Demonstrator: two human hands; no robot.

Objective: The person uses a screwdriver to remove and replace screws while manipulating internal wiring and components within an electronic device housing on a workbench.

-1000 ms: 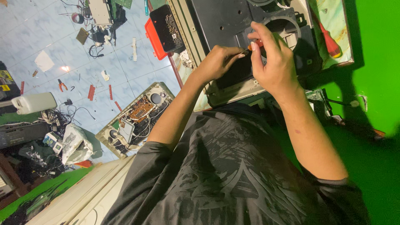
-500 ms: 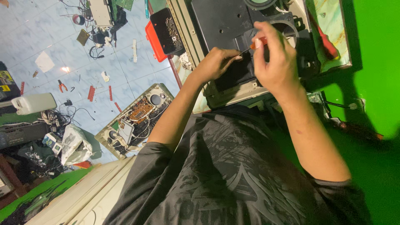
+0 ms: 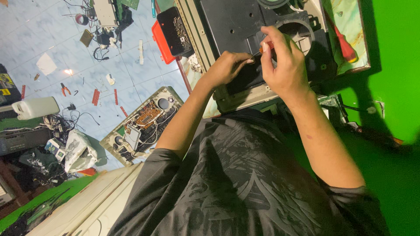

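Note:
My right hand (image 3: pixel 284 65) is closed around a small screwdriver with an orange handle (image 3: pixel 266 47), its shaft pointing left toward my left hand. My left hand (image 3: pixel 227 66) pinches at the shaft's tip, pressed against a black plastic device panel (image 3: pixel 232 26). The panel has a round opening (image 3: pixel 297 30) just above my right hand and sits in a beige frame (image 3: pixel 245 98). Whatever is under the fingertips is hidden.
A second, red-handled screwdriver (image 3: pixel 345 46) lies on a colourful surface to the right. A red tray with a black box of screws (image 3: pixel 175 30) sits left of the panel. On the tiled floor are an open circuit chassis (image 3: pixel 144 124), a white jug (image 3: pixel 35 107), pliers (image 3: pixel 65 89) and a white bag (image 3: pixel 78 150).
Both hands stay together on the panel. My right hand has shifted slightly upward with the screwdriver, and the fingers have re-gripped the handle.

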